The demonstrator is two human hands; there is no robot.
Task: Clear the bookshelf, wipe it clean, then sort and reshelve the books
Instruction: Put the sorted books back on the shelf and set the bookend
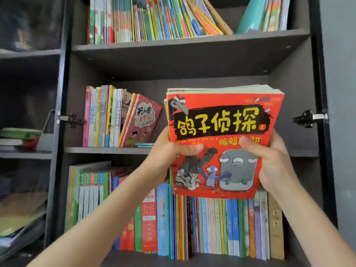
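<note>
So I've got a stack (221, 90) of thin books up in front of me with both hands, a red book (221, 120) with a grumpy grey bird at the front facing me. My left hand (173, 153) grips the left edge, thumb pressed flat across the cover. My right hand (269, 160) grips the right edge the same way, thumb on the cover. The other fingers are curled round behind, where I can't see them. The stack is upright and tipped a little, in the air in front of the right half of the middle shelf of the bookshelf (173, 54).

The left of that shelf has a short row (104, 116) of books, with a pink book (142, 120) leaning on its end and a blue book (144, 145) lying flat just beside it. The top row (154, 18) is packed, with a few slumping to the left. The bottom row (212, 224) runs nearly the whole width, spines out. There's a hinge (310, 118) on the right wall. The cabinet to the left has a green pile (19, 132) on its shelf.
</note>
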